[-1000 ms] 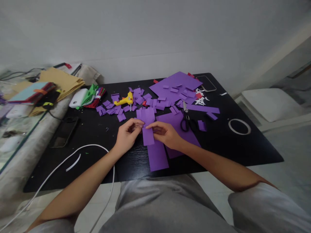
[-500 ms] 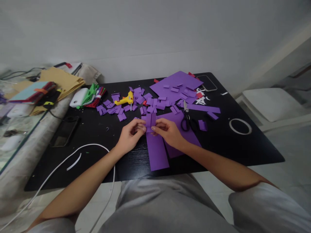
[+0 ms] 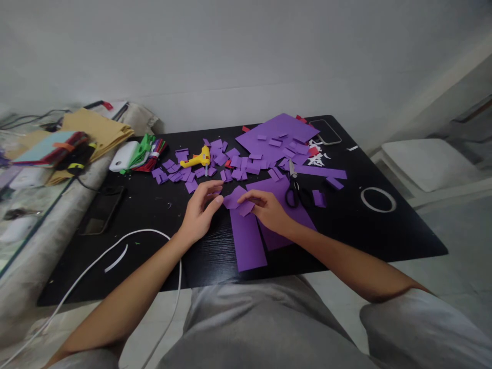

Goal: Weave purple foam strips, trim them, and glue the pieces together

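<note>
In the head view, my right hand pinches a small folded purple paper piece between thumb and fingertips. It is held above the top of a long purple paper strip. My left hand is just left of it, fingers and thumb apart, with nothing held between them. The thumb tip is close to the purple paper; whether it touches cannot be made out. Under my right wrist lies a larger purple sheet. Black-handled scissors rest at that sheet's upper right edge.
A yellow glue gun lies among several small purple paper pieces. Behind them is a big purple sheet. A tape ring sits at right, a phone at left. A white cable crosses the table's left front.
Both hands held the folded purple piece before. My left hand has let go and moved slightly left, its fingers spreading. The piece has turned and tilted in my right hand.
</note>
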`<state>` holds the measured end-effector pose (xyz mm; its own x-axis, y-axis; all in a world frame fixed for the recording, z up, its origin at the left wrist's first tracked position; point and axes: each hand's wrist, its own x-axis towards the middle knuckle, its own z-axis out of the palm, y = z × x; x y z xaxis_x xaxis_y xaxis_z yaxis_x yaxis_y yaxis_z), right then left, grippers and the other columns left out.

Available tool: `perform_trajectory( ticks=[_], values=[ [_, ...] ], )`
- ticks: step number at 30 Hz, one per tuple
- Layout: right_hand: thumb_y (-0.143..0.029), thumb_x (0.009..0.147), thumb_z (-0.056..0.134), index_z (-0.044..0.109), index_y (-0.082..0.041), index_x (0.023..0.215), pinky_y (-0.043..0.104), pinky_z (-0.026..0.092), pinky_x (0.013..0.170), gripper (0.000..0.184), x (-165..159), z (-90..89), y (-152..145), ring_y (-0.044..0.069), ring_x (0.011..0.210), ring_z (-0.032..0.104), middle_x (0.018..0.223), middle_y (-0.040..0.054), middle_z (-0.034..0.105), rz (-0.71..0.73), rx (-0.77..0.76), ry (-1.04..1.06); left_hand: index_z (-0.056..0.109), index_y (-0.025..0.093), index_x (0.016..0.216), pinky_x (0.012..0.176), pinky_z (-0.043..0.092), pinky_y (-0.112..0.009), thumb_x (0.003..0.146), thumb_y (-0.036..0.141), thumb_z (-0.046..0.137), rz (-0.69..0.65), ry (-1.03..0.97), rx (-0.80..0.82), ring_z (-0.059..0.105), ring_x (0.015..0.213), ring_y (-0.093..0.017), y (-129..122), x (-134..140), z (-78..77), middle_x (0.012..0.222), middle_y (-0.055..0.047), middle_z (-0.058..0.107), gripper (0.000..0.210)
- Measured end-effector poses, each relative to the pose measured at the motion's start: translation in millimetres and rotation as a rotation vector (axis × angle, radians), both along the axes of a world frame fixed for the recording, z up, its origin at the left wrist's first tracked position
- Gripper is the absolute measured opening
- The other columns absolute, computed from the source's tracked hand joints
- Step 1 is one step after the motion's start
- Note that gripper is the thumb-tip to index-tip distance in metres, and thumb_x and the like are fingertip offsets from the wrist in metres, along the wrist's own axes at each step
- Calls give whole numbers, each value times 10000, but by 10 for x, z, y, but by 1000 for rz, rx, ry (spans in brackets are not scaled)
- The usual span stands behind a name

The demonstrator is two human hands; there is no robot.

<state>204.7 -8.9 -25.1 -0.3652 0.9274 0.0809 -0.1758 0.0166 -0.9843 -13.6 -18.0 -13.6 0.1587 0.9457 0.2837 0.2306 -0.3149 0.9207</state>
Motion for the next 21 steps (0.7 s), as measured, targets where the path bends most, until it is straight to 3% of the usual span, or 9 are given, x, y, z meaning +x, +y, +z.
perform_trajectory(
  ticks=[6,11,15,18,21],
  values=[
    [-227,742,789,582,-235,938,291,626,619,285,-25,-28,3,151,617,720,754,-58,669,-54,-152,124,619,245,1375,1133,467,-489,992,477,590,-57,98,-47,584,1329,-298,3,14,-7,1413,-117,624,449],
    [-279,812,686,632,-189,829,268,599,610,107,9,2,-3,151,604,715,683,-13,684,52,-184,124,620,233,1360,1139,464,-498,939,461,676,-54,54,-156,609,1305,-299,44,28,-47,1368,-120,653,482],
    [-225,743,618,640,-178,713,280,589,599,60,21,6,-7,155,568,674,646,4,686,162,-254,180,602,239,1355,1121,481,-468,856,372,786,-165,-57,-208,623,1297,-281,48,46,-60,1359,-121,666,548],
    [-204,720,605,650,-177,686,282,578,597,63,12,7,-12,155,588,658,652,2,677,209,-236,170,594,237,1337,955,564,-395,784,306,843,-260,-147,-276,707,1102,-241,41,66,-69,1218,-100,721,610],
    [-196,725,632,674,-187,791,290,580,623,79,2,23,-15,146,618,654,715,-16,682,184,-190,149,614,236,1285,743,566,-308,746,274,864,-263,-176,-304,698,814,-172,31,82,-66,960,-22,709,595]
  ],
)
